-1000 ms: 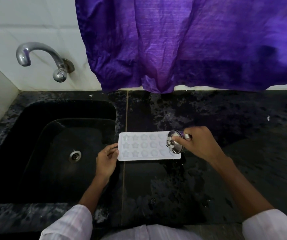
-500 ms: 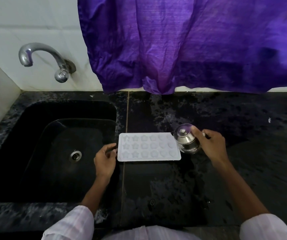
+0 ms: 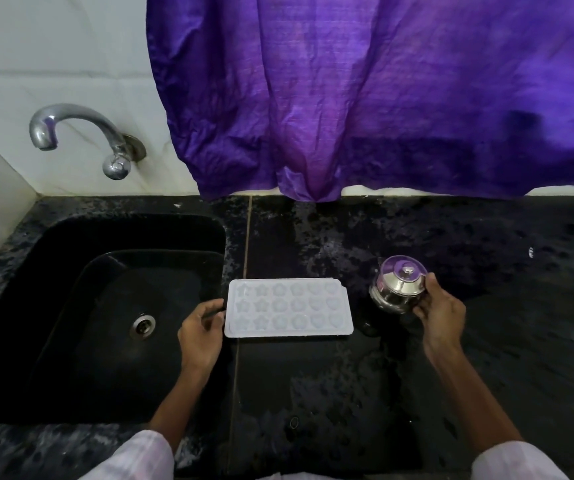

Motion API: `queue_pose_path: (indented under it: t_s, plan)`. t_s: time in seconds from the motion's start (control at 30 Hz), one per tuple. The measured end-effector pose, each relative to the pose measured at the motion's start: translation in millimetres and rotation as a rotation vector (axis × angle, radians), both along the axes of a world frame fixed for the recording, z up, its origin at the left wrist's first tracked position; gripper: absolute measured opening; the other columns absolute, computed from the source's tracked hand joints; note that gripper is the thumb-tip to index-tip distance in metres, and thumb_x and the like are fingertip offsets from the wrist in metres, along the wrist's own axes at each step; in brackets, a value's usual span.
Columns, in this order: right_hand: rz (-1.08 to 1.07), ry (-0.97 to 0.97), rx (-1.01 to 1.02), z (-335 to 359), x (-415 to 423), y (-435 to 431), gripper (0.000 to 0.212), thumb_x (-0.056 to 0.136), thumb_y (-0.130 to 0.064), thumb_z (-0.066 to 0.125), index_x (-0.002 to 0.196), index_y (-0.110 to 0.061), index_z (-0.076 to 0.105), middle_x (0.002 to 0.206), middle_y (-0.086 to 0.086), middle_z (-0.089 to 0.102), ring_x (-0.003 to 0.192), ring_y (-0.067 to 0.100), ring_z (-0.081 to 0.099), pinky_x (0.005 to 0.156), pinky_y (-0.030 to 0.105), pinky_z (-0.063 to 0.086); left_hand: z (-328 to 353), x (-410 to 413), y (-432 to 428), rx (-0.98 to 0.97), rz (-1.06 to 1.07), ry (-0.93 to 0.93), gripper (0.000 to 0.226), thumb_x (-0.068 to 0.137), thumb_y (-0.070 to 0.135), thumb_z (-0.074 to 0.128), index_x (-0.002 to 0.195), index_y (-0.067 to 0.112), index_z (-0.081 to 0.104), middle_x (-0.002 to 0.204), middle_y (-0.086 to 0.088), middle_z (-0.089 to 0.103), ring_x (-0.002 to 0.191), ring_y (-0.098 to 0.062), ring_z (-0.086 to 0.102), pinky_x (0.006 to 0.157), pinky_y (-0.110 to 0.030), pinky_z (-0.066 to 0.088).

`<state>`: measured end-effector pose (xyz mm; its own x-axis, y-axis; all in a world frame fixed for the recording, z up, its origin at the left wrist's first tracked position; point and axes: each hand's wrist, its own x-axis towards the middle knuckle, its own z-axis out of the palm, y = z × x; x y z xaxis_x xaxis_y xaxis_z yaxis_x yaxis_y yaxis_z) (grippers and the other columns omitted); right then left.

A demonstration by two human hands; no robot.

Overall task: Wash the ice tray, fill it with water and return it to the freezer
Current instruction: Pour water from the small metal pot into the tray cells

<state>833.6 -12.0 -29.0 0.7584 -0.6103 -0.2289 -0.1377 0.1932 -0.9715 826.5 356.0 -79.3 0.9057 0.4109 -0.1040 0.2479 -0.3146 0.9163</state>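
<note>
The right hand (image 3: 441,310) has carried the small steel pot (image 3: 396,289) away from over the ice tray's (image 3: 289,308) right end. The pot now sits upright off to that side, and the tray has not shifted.

Nearest, two pale sleeves (image 3: 136,459) frame the bottom edge over the wet black counter (image 3: 313,393). The left hand (image 3: 200,332) lies at the tray's left short edge, fingers loosely curled with their tips at the near-left corner; whether they pinch the rim or merely touch it cannot be told. The white tray lies flat just right of that hand, its moulded star, flower and heart cells facing up.

The right hand's fingers and thumb wrap the pot's rounded body from the right. The tray is to the left of this grip, apart from the pot.

Left of the left hand is the black sink (image 3: 71,306) with its drain (image 3: 144,324). Farther back are a chrome tap (image 3: 71,126) and a purple curtain (image 3: 382,98).
</note>
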Motion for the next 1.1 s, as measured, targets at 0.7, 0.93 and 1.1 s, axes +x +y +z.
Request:
queue_pose_path:
  t_s: [0.7,0.93,1.1]
  plan:
    - [0.315,0.024,0.030,19,113,71,0.030,0.092,-0.041,0.063,0.073,-0.018,0.069,0.070,-0.001,0.063,0.065,0.009,0.056,0.059,0.024,0.044,4,-4,-12,0.111,0.130,-0.090,0.027,0.091,-0.001,0.062,0.115,0.011,0.069,0.111,-0.005,0.070,0.096,-0.014,0.067,0.088,-0.025,0.049]
    - [0.433,0.073,0.076,5,154,135,0.036,0.092,-0.036,0.065,0.064,-0.014,0.059,0.060,-0.001,0.042,0.057,0.011,0.039,0.052,0.025,0.038,5,1,-8,0.076,0.098,-0.074,0.026,0.092,0.001,0.063,0.112,0.017,0.069,0.108,0.003,0.071,0.097,-0.008,0.069,0.086,-0.021,0.053]
    - [0.468,0.089,0.137,-3,164,162,0.035,0.095,-0.035,0.061,0.067,-0.014,0.060,0.065,0.002,0.050,0.061,0.010,0.047,0.060,0.027,0.043,0,-1,-5,0.107,0.132,-0.068,0.026,0.091,0.001,0.064,0.109,0.018,0.071,0.104,0.007,0.073,0.093,-0.001,0.069,0.082,-0.009,0.051]
